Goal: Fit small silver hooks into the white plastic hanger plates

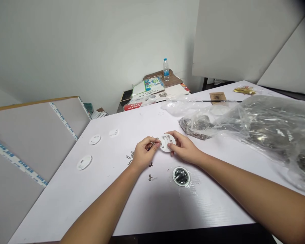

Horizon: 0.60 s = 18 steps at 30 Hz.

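My right hand (pixel 184 147) grips a round white plastic housing (pixel 164 146) by its right edge, thumb across its face. Recesses and slots show on the side of the housing turned to me. At its left edge, my left hand (pixel 145 150) pinches a thin, dark metal tool (pixel 153 144); its exact kind is too small to tell. Small metal clips (pixel 129 158) lie in a loose pile beside my left hand, partly hidden by it. Closer to me are a single metal clip (pixel 150 177) and a round dark disc with a white rim (pixel 181 176), lying on clear film.
Three more white round housings (pixel 84 162) lie on the left of the white table (pixel 132 217). Large clear plastic bags (pixel 274 125) of metal parts cover the right side. Farther back are a small wooden block (pixel 218 98), gold-coloured packets (pixel 244 90) and a water bottle (pixel 166 70).
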{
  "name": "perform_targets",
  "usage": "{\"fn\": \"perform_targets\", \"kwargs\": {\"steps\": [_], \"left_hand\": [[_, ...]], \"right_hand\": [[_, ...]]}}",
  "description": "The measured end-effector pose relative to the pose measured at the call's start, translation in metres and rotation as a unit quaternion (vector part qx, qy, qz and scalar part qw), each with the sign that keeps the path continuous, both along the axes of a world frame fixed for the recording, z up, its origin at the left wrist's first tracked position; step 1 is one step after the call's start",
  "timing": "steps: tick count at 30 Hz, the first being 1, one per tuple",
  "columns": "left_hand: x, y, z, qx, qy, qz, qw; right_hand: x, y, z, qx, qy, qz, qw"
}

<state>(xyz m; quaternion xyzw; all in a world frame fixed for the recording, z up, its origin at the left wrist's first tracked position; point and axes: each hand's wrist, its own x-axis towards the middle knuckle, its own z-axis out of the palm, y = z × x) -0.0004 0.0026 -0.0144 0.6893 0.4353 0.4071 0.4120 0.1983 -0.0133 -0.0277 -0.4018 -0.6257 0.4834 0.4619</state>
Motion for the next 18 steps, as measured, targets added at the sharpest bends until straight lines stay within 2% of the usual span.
{"fn": "perform_targets", "kwargs": {"steps": [4, 10, 14, 18], "left_hand": [[-0.0018, 0.0012, 0.0007, 0.034, 0.043, 0.032, 0.998], [-0.0035, -0.0003, 0.0054, 0.165, 0.14, 0.024, 0.976], [-0.0029, -0.0028, 0.005, 0.159, 0.15, 0.023, 0.976], [0.0, -0.004, 0.0054, 0.126, 0.12, 0.023, 0.985]], "right_hand": [[-0.0003, -0.0006, -0.0028, -0.003, -0.004, 0.009, 1.0], [-0.0024, -0.0004, -0.0053, -0.012, 0.05, -0.007, 0.999], [-0.002, 0.0002, -0.0064, -0.004, 0.026, -0.037, 0.999], [0.001, -0.0017, -0.0012, 0.07, -0.039, -0.107, 0.991]]}}
